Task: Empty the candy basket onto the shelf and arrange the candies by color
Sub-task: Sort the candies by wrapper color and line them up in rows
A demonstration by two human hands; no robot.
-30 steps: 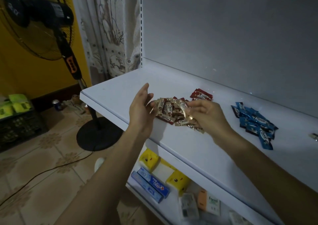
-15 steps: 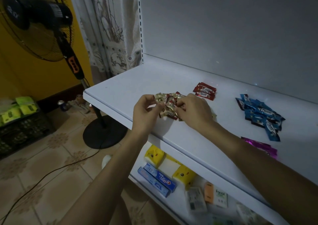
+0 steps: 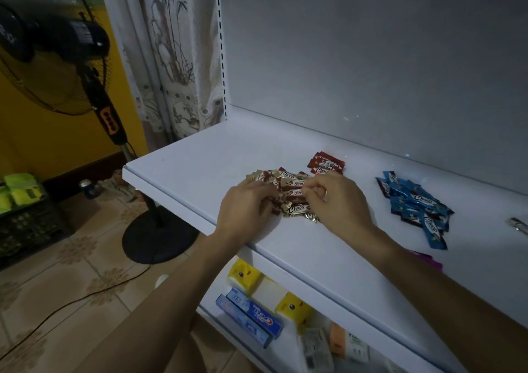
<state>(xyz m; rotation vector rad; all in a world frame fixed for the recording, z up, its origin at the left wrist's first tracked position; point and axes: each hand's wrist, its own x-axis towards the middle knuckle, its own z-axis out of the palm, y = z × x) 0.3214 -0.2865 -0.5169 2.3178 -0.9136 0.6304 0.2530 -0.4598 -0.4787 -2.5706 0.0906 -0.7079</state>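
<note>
Head view: on the white shelf (image 3: 200, 161) sits a heap of gold Choco candies (image 3: 293, 185). The left hand (image 3: 245, 212) curls onto its near-left edge and the right hand (image 3: 337, 201) pinches wrappers at its right. Red candies (image 3: 325, 164) lie just behind, with blue candies (image 3: 417, 204) well off to the right. The packets look light, slick and crinkly, so they are probably best pinched at the crimped ends.

Single wide-angle view, worn on the head. Looks forward and down onto the white shelf (image 3: 200, 158) from above its front edge, facing the back panel (image 3: 371, 72). Sits close, within arm's reach: takes in both forearms from the bottom edge up to the left hand (image 3: 243, 210) and right hand (image 3: 334, 201) near frame centre at the gold candy pile (image 3: 291, 185). Reaches right to the blue candies (image 3: 414, 201), left to the standing fan (image 3: 57, 58) and tiled floor (image 3: 71, 287), down to the toothpaste boxes (image 3: 251, 318) beneath.
</note>
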